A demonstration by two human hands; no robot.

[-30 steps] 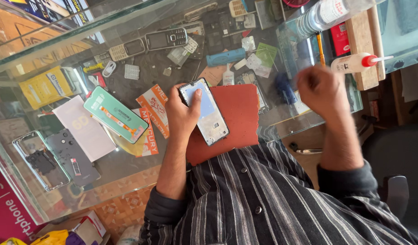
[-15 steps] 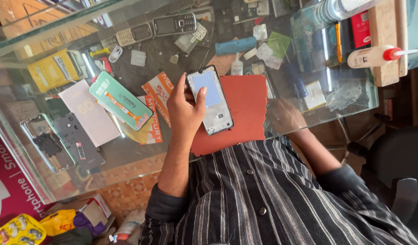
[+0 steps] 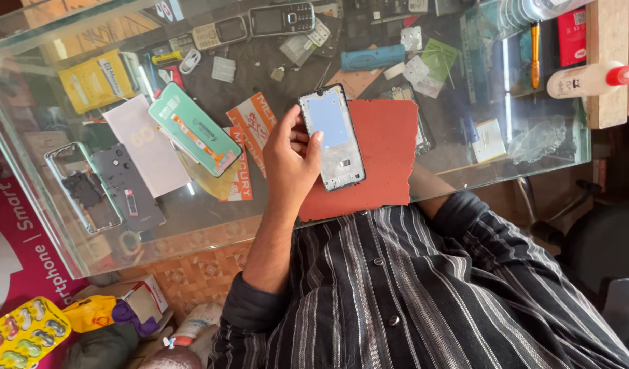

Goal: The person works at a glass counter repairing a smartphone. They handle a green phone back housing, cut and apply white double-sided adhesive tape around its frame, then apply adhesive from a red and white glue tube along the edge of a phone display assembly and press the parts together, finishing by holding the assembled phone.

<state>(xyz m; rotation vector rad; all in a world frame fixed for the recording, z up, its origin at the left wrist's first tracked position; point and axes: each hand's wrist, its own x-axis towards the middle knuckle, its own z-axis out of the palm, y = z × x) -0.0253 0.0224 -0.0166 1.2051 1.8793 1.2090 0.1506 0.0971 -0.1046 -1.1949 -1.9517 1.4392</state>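
Note:
My left hand [image 3: 287, 160] holds a phone middle frame [image 3: 331, 137], black-edged with a pale blue panel in its upper half, by its left edge. My thumb lies on its face. The frame hovers just over a red mat [image 3: 389, 150] on the glass counter [image 3: 191, 219]. My right forearm in a striped sleeve [image 3: 458, 212] runs under the counter's near edge, and my right hand is hidden there.
A green screen package [image 3: 195, 137], a white sheet and orange leaflets lie left of my hand. Phone back covers [image 3: 99, 188] sit at far left. Two keypad phones [image 3: 284, 19] and a blue tool [image 3: 372, 58] lie at the back. A glue bottle [image 3: 588, 78] rests on a wooden block.
My right hand has dropped from above the counter at right down below its near edge and out of sight. The left hand keeps hold of the phone frame.

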